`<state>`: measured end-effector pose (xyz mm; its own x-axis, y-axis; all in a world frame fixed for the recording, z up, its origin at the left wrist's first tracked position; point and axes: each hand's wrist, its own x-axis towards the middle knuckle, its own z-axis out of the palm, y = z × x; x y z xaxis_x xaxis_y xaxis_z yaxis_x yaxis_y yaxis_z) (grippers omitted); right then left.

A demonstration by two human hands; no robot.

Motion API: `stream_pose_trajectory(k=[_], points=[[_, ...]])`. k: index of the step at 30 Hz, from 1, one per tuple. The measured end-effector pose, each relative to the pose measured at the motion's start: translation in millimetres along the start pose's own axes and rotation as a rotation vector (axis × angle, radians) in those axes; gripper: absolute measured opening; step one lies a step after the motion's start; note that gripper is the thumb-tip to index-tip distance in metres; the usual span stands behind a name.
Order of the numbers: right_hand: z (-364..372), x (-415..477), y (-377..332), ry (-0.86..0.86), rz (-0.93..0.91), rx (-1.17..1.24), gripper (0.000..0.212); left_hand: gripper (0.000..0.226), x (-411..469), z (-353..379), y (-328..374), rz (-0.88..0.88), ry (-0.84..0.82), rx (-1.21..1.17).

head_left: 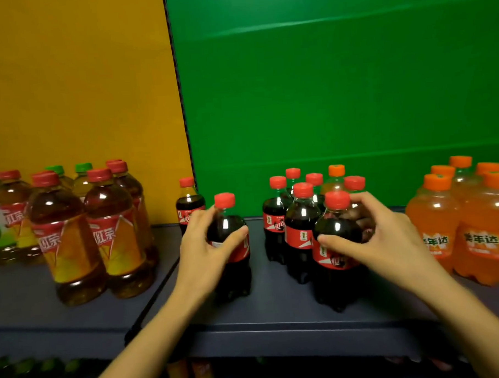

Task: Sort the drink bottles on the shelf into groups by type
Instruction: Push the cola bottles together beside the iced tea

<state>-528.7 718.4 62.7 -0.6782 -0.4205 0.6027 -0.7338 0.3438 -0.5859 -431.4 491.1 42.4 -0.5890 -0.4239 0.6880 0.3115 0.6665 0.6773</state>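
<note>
My left hand point(201, 248) grips a small cola bottle point(230, 226) with a red cap, standing on the dark shelf point(276, 310) left of centre. My right hand point(370, 235) wraps round the front cola bottle point(337, 228) of a cluster of several cola bottles point(302, 215). One orange soda bottle point(336, 176) stands at the back of that cluster. Another cola bottle point(188, 203) stands alone behind my left hand.
Several amber tea bottles point(69, 225) with red or green caps stand at the left. Several orange soda bottles point(472, 222) fill the right end. Yellow point(75, 82) and green point(338, 85) panels back the shelf. More bottles point(190, 374) show dimly on the shelf below.
</note>
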Motion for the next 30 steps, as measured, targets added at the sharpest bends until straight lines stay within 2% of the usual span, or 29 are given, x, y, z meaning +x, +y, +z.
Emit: stream_pose_trajectory(k=[7,14,20,25,30], points=[[50,-9,7,0.085,0.012,0.264,0.052,0.057,-2,18,-27,-0.028,0.059,-0.01],[87,1,10,0.151,-0.003,0.403,0.057,0.059,0,24,-37,-0.054,0.059,-0.054],[91,8,10,0.125,-0.009,0.406,0.054,0.059,2,26,-33,-0.077,0.093,-0.01],[90,6,11,0.216,-0.114,0.271,0.066,0.063,1,23,-30,-0.109,0.069,0.035],[80,2,5,0.376,-0.285,0.157,0.062,0.064,-11,-4,-27,-0.06,0.041,0.194]])
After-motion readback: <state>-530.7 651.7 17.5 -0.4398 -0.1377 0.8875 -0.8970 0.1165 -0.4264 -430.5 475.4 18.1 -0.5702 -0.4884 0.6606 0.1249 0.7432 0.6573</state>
